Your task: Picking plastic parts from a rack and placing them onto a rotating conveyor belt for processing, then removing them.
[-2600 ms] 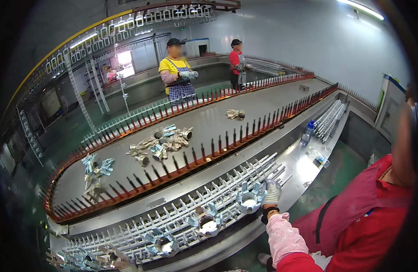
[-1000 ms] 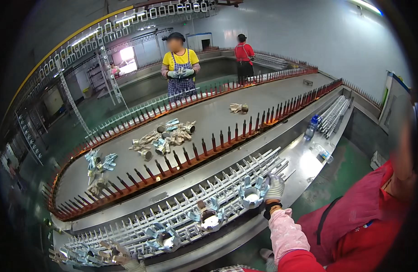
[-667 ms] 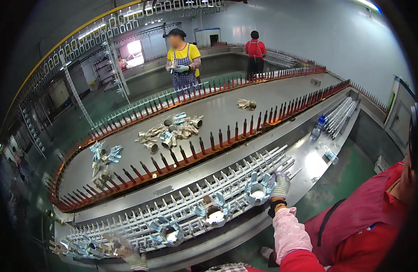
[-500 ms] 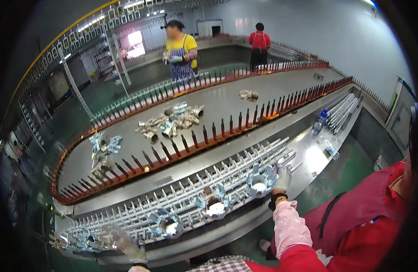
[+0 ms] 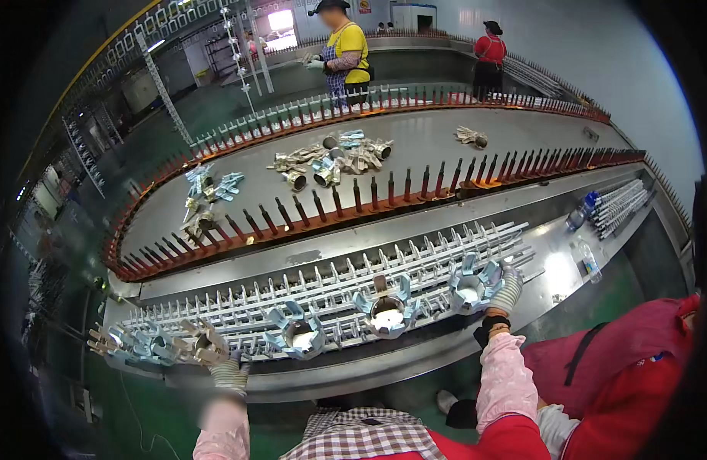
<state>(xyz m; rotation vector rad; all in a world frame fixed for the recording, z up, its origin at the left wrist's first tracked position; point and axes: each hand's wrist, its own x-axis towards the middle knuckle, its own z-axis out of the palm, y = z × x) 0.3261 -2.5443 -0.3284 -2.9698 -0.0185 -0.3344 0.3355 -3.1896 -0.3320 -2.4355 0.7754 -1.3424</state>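
Note:
My left hand (image 5: pixel 229 373), in a striped pale glove, closes on the near side of a beige crown-shaped metal fitting (image 5: pixel 209 346) at the left end of a long rack of pronged silver bars (image 5: pixel 353 270). My right hand (image 5: pixel 508 291), also gloved, has its fingers curled against the right side of a bluish crown-shaped fitting (image 5: pixel 470 293) near the bars' right end. Between my hands, two more fittings stand upright on the rack: a bluish one (image 5: pixel 298 337) and one with a brownish prong (image 5: pixel 387 314). Several bluish fittings (image 5: pixel 148 342) crowd the far left end.
Behind the rack, a conveyor loop of dark red pegs (image 5: pixel 373 201) surrounds a steel table (image 5: pixel 430 146) with piled fittings (image 5: pixel 334 159). A blue-capped bottle (image 5: pixel 582 211) and bundled rods (image 5: pixel 623 207) lie right. A co-worker in red (image 5: pixel 599 376) is close on my right; others stand beyond.
The view has turned, shifting the scene rightward. My left hand, blurred before, is now at the beige fitting, which stands among the others. My right hand stays beside the same bluish fitting.

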